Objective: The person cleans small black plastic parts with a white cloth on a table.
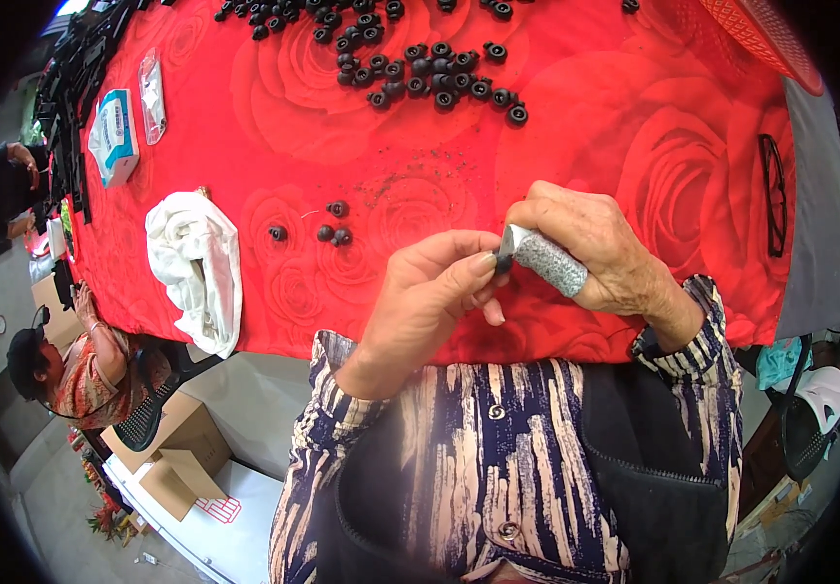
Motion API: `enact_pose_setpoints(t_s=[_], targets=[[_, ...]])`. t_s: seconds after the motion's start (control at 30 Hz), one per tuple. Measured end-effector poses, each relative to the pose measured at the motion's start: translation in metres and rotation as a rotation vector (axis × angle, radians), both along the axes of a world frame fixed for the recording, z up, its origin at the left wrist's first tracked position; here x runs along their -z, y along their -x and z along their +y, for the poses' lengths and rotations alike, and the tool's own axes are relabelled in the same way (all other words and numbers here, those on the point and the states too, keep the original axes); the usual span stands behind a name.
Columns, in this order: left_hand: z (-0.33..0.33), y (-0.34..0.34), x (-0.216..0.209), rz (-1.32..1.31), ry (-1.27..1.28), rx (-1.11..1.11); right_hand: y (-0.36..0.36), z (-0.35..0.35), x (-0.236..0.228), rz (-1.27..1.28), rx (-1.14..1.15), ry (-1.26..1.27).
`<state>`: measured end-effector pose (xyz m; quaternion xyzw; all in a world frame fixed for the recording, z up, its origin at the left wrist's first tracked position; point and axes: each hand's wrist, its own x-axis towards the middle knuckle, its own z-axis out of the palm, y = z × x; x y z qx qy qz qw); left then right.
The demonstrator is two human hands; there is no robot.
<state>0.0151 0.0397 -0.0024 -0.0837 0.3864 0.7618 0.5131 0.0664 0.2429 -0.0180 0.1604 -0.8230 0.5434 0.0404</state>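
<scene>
Between its thumb and fingers, my left hand point(434, 282) pinches a small black knob-like part point(504, 264), mostly hidden by the fingertips. My right hand point(605, 243) is wrapped round a short knife point(553, 264) whose thick handle has a speckled silver-grey covering. Its blade meets the black part, and both hands are close together over the red rose-patterned tablecloth point(342, 311). A few similar black parts point(333, 235) lie to the left of my hands. Farther off is a large loose group of them point(429, 73). Tiny dark scraps point(420, 180) are scattered on the cloth between.
A crumpled white cloth point(191, 263) lies at left, with a tissue box point(116, 138) and a clear packet point(152, 97) beyond. Long black pieces point(69, 117) pile along the far-left edge. Eyeglasses point(772, 195) and a red basket point(765, 34) are right. Another person point(93, 365) sits at left.
</scene>
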Motion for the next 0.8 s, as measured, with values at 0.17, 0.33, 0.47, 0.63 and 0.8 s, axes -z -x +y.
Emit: enact_pose_setpoints(t_s=[0.17, 0.33, 0.47, 0.63, 0.8], targets=[[-0.003, 0.000, 0.008, 0.089, 0.040, -0.103, -0.005, 0.000, -0.006, 0.007, -0.123, 0.204], [-0.001, -0.003, 0.010, 0.042, 0.010, -0.081, -0.006, -0.005, -0.003, 0.137, 0.099, 0.011], [0.004, -0.006, 0.011, -0.095, -0.018, -0.091, -0.007, -0.019, 0.005, 0.309, 0.174, -0.095], [0.005, -0.009, 0.010, -0.097, -0.003, -0.136, -0.008, -0.022, 0.009, 0.365, 0.206, -0.099], [0.006, -0.006, 0.010, -0.118, 0.006, -0.146, -0.008, -0.021, 0.013, 0.390, 0.218, -0.180]])
